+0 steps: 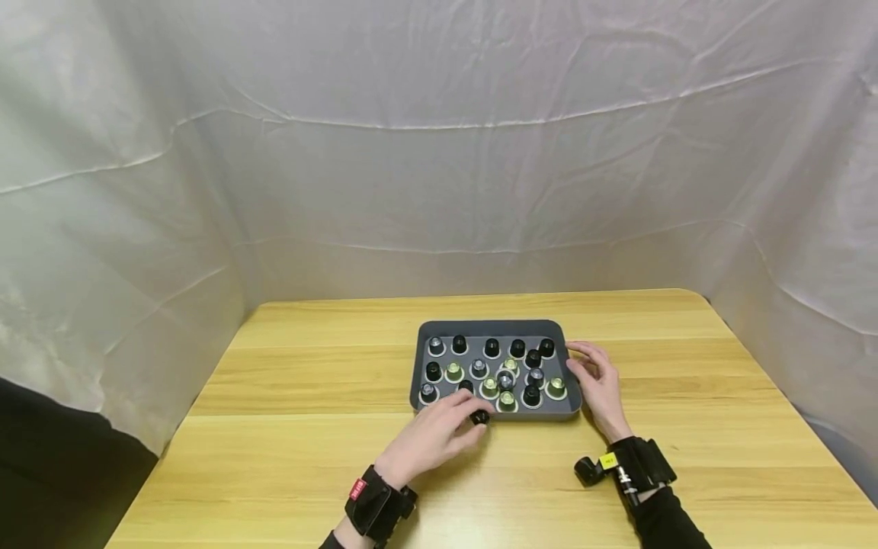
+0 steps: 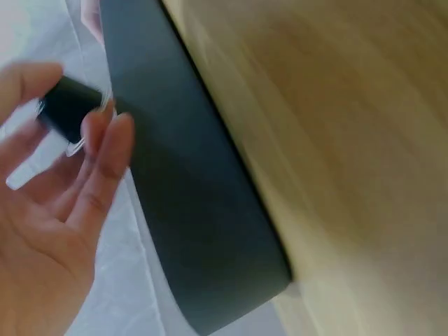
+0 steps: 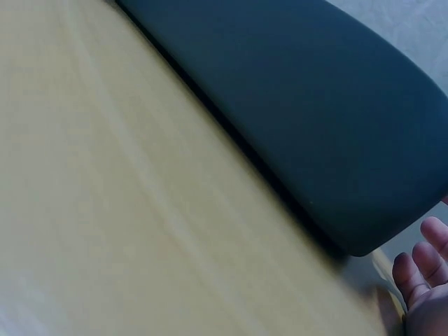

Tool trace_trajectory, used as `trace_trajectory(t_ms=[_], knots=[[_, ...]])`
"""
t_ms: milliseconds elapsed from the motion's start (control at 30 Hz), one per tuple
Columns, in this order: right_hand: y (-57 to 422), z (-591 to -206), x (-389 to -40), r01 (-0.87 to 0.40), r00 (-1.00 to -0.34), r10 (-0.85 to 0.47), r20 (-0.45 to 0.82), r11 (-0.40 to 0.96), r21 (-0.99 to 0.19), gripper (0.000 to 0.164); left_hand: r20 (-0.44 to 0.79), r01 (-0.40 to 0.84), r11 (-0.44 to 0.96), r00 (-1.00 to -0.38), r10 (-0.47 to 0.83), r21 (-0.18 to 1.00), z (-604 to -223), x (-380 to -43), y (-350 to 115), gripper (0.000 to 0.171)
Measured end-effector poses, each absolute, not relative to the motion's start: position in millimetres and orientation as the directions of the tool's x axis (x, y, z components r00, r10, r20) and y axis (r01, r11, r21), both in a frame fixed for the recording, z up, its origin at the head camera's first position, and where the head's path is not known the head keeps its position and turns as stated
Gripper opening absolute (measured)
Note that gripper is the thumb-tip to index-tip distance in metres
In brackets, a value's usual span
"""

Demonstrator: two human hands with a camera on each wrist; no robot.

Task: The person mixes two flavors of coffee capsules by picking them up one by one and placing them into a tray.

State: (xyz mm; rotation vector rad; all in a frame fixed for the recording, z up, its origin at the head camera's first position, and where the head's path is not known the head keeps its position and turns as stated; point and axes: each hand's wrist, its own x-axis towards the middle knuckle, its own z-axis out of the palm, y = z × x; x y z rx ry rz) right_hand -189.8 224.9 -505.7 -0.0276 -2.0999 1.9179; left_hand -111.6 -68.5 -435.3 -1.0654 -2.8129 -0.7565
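Near the tray's front wall, my left hand [image 1: 430,438] pinches a black coffee capsule [image 1: 479,417] between thumb and fingers. In the left wrist view the same capsule [image 2: 70,106] shows its pale rim, with fingertips around it. The dark grey tray [image 1: 488,328] holds several upright capsules in black, green and grey-blue. At the tray's right side, my right hand [image 1: 600,389] has its thumb and fingertips right at the rim. The right wrist view shows loosely bent fingers [image 3: 428,260] beside the corner of the tray [image 3: 301,126].
The tray stands on a light wooden table [image 1: 302,442]. Pale cloth [image 1: 439,191] hangs behind and at both sides of the table. A dark shape [image 1: 62,465] fills the lower left. Each wrist bears a black strap with a camera.
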Motion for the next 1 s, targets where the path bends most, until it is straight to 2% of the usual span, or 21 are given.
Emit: trace_trajectory(t_ms=[167, 367, 467, 600, 700, 800, 1000], knots=[[224, -505, -191, -0.192, -0.954, 0.210, 0.211, 0.111, -0.975, 0.032, 0.288, 0.597, 0.676, -0.802, 0.524, 0.432, -439, -119, -66, 0.034], [223, -505, -190, -0.193, -0.955, 0.209, 0.210, 0.100, -0.976, 0.032, 0.373, 0.616, 0.687, -0.785, 0.494, 0.387, -444, -126, -70, 0.044], [221, -506, -190, -0.185, -0.956, 0.214, 0.201, 0.093, -0.978, 0.032, 0.368, 0.573, 0.681, -0.818, 0.441, 0.456, -443, -130, -81, 0.047], [222, -506, -191, -0.176, -0.955, 0.224, 0.196, 0.109, -0.978, 0.032, 0.316, 0.417, 0.667, -0.908, 0.275, 0.617, -439, -138, -105, 0.046], [228, -503, -193, -0.165, -0.955, 0.212, 0.208, 0.203, -0.965, 0.032, 0.276, 0.297, 0.695, -0.950, 0.147, 0.655, -440, -145, -126, 0.050], [238, -497, -194, -0.181, -0.956, 0.154, 0.251, 0.366, -0.913, 0.038, 0.239, 0.203, 0.759, -0.969, 0.065, 0.619, -443, -150, -147, 0.056], [265, -481, -193, -0.213, -0.956, -0.020, 0.293, 0.735, -0.643, 0.059, 0.139, 0.062, 0.872, -0.990, -0.006, 0.486, -444, -154, -174, 0.067]])
